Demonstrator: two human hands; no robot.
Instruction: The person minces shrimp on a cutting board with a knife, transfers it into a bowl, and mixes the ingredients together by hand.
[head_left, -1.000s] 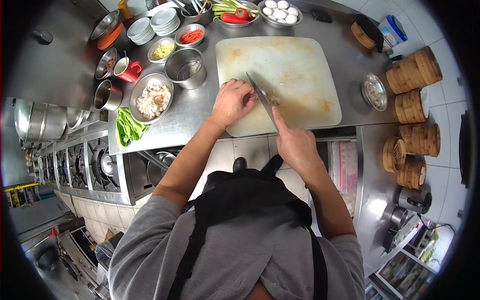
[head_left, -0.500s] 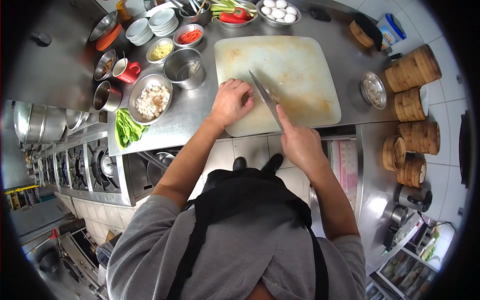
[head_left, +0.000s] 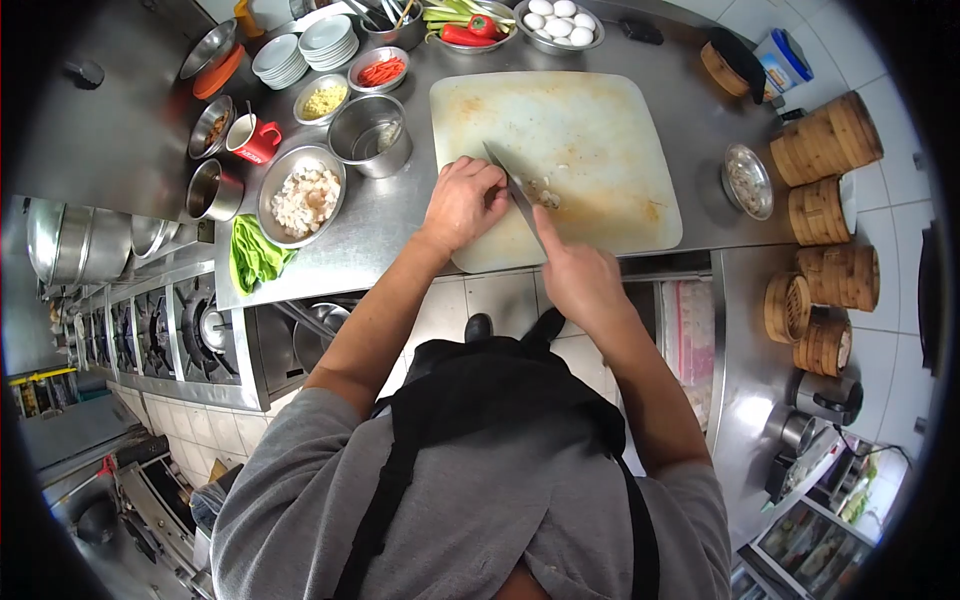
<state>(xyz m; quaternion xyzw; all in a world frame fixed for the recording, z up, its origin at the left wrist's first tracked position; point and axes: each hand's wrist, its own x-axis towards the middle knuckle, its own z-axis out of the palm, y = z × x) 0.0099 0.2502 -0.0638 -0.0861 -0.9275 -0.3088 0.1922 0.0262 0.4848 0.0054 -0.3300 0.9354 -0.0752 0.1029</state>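
My right hand (head_left: pixel 583 280) grips a kitchen knife (head_left: pixel 524 207), its forefinger stretched along the blade. The blade slants up and left across the cutting board (head_left: pixel 590 110), close against the fingers of my left hand (head_left: pixel 466 204). Those fingers are curled down on the board; whatever lies under them is hidden. Just right of the blade are small chopped pale and brownish pieces (head_left: pixel 545 196), too small to name. Left of the board stands a deep metal pot (head_left: pixel 370 140), and beyond it a metal bowl of whitish chunks (head_left: pixel 303 198).
Green leaves (head_left: pixel 258 255) lie at the counter's left edge. Along the back are bowls of red strips (head_left: pixel 380 71) and yellow bits (head_left: pixel 323 100), peppers (head_left: pixel 468 36) and eggs (head_left: pixel 560 22). A tilted metal bowl (head_left: pixel 748 182) and bamboo steamers (head_left: pixel 828 140) stand right.
The knife and my right hand have shifted left, bringing the blade up to my left fingers. More of the chopped pieces show right of the blade. My left hand stays nearly in place.
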